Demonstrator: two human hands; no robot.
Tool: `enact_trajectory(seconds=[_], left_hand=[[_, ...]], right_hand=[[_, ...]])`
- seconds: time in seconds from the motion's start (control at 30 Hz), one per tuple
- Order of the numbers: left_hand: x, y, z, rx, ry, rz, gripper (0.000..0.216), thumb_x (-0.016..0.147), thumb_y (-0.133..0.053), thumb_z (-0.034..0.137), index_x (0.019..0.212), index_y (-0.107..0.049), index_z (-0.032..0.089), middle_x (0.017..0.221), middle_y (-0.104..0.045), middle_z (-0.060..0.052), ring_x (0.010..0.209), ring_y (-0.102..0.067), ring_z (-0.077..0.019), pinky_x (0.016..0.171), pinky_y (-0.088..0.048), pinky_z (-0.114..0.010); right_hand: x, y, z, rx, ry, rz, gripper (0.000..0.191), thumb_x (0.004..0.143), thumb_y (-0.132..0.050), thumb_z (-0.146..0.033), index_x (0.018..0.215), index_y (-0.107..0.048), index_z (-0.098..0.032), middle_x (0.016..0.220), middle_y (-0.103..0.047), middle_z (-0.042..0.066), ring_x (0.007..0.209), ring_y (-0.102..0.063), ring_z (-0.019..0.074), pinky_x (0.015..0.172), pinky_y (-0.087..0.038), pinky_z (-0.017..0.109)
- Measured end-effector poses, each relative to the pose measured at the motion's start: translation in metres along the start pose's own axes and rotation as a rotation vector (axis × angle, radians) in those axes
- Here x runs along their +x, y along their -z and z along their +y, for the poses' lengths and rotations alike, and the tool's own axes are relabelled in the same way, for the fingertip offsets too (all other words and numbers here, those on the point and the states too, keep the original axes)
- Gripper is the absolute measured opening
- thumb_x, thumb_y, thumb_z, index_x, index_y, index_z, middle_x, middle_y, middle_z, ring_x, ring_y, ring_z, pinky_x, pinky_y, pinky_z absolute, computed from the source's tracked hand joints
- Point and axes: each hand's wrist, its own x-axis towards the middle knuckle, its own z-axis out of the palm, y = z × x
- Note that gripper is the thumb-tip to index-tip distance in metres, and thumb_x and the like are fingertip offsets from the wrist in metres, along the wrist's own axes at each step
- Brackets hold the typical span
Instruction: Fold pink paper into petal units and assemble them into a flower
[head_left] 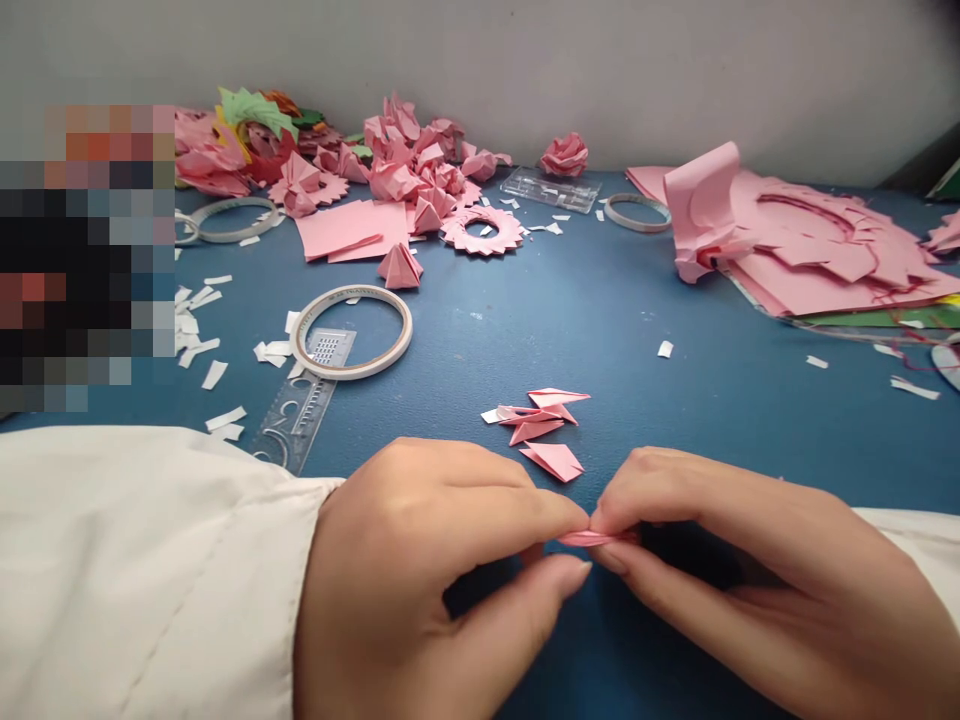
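A small folded pink paper piece (583, 539) lies between my two hands, low in the middle of the view. My right hand (757, 560) pinches its right end between thumb and forefinger. At its left end, my left hand (420, 550) has its fingers against the paper, with the thumb held a little lower and apart. Fingers cover much of the piece. Just beyond, several folded pink paper pieces (553, 461) lie on the blue table (480, 330), one with a white strip (493, 416) at its end.
A tape roll (352, 376) rests over a clear ruler (304, 405) at left, among white paper scraps (214, 375). Behind are crumpled pink papers (397, 180), a pink paper ring (482, 232), a clear plastic case (551, 190) and another tape roll (637, 213). Pink sheets (810, 240) are stacked right.
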Motion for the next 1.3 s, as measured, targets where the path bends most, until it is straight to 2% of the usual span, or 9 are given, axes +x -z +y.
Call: enact_trajectory(seconds=[0.1, 0.47, 0.7, 0.83, 0.97, 1.03, 1.17, 1.2, 1.3], left_hand=[[0.004, 0.005, -0.005, 0.004, -0.080, -0.070, 0.025, 0.131, -0.072, 0.016, 0.128, -0.096, 0.023, 0.094, -0.093, 0.004, 0.075, -0.085, -0.0101, 0.078, -0.069, -0.017], [0.001, 0.009, -0.009, 0.037, -0.135, -0.089, 0.019, 0.133, -0.072, 0.019, 0.136, -0.089, 0.025, 0.100, -0.094, 0.003, 0.081, -0.087, -0.0128, 0.080, -0.068, -0.020], [0.004, 0.012, -0.011, 0.041, -0.166, -0.153, 0.024, 0.135, -0.063, 0.020, 0.128, -0.087, 0.021, 0.095, -0.092, 0.000, 0.076, -0.085, -0.0143, 0.074, -0.066, -0.024], [0.007, 0.013, -0.013, 0.040, -0.187, -0.205, 0.033, 0.136, -0.057, 0.018, 0.121, -0.087, 0.019, 0.094, -0.091, -0.003, 0.078, -0.086, -0.0156, 0.075, -0.067, -0.024], [0.006, 0.011, -0.015, 0.030, -0.205, -0.223, 0.038, 0.136, -0.052, 0.017, 0.120, -0.086, 0.019, 0.094, -0.089, -0.003, 0.075, -0.081, -0.0148, 0.071, -0.064, -0.025], [0.005, 0.007, -0.014, 0.065, -0.209, -0.199, 0.035, 0.136, -0.057, 0.019, 0.115, -0.086, 0.020, 0.090, -0.087, -0.001, 0.070, -0.075, -0.0141, 0.066, -0.060, -0.026], [0.006, -0.002, -0.010, 0.147, -0.203, -0.110, 0.032, 0.130, -0.071, 0.017, 0.101, -0.084, 0.021, 0.082, -0.081, 0.003, 0.064, -0.068, -0.0125, 0.061, -0.056, -0.026], [0.006, -0.003, -0.009, 0.157, -0.199, -0.102, 0.033, 0.130, -0.071, 0.018, 0.100, -0.084, 0.021, 0.082, -0.081, 0.003, 0.064, -0.068, -0.0123, 0.061, -0.055, -0.026], [0.006, -0.005, -0.009, 0.175, -0.205, -0.118, 0.030, 0.130, -0.072, 0.019, 0.103, -0.084, 0.022, 0.084, -0.081, 0.004, 0.065, -0.068, -0.0118, 0.060, -0.054, -0.026]], right_hand=[[0.001, -0.002, 0.002, 0.012, -0.007, 0.007, 0.044, 0.115, -0.089, -0.075, 0.104, -0.088, -0.033, 0.089, -0.080, 0.007, 0.084, -0.082, 0.0279, 0.075, -0.075, 0.034], [0.002, -0.002, -0.002, 0.051, -0.029, 0.020, 0.041, 0.117, -0.088, -0.072, 0.105, -0.088, -0.032, 0.087, -0.079, 0.006, 0.081, -0.079, 0.0270, 0.075, -0.074, 0.034], [0.018, -0.005, -0.026, 0.173, 0.055, 0.088, 0.035, 0.135, -0.069, -0.043, 0.103, -0.077, -0.033, 0.078, -0.076, -0.004, 0.061, -0.070, 0.0153, 0.058, -0.059, 0.021], [0.026, -0.003, -0.027, 0.146, 0.103, 0.137, 0.036, 0.136, -0.068, -0.036, 0.101, -0.072, -0.032, 0.076, -0.074, -0.007, 0.059, -0.072, 0.0119, 0.056, -0.057, 0.017], [0.034, 0.011, -0.021, 0.184, 0.224, -0.088, 0.016, 0.128, -0.077, -0.021, 0.117, -0.078, -0.031, 0.090, -0.087, -0.006, 0.070, -0.085, 0.0102, 0.066, -0.067, 0.012], [0.037, 0.015, -0.019, 0.209, 0.254, -0.135, 0.017, 0.127, -0.076, -0.015, 0.119, -0.077, -0.030, 0.093, -0.090, -0.004, 0.074, -0.089, 0.0120, 0.070, -0.070, 0.014], [0.034, 0.006, -0.019, 0.221, 0.251, -0.122, 0.019, 0.132, -0.071, -0.020, 0.117, -0.074, -0.031, 0.092, -0.087, -0.006, 0.075, -0.085, 0.0084, 0.073, -0.067, 0.011], [0.030, 0.003, -0.019, 0.228, 0.200, -0.014, 0.023, 0.135, -0.067, -0.025, 0.113, -0.074, -0.031, 0.087, -0.083, -0.006, 0.073, -0.082, 0.0089, 0.071, -0.064, 0.012], [0.016, -0.001, -0.015, 0.175, 0.155, -0.037, 0.018, 0.127, -0.083, -0.045, 0.115, -0.083, -0.031, 0.090, -0.083, 0.002, 0.078, -0.082, 0.0197, 0.074, -0.070, 0.026]])
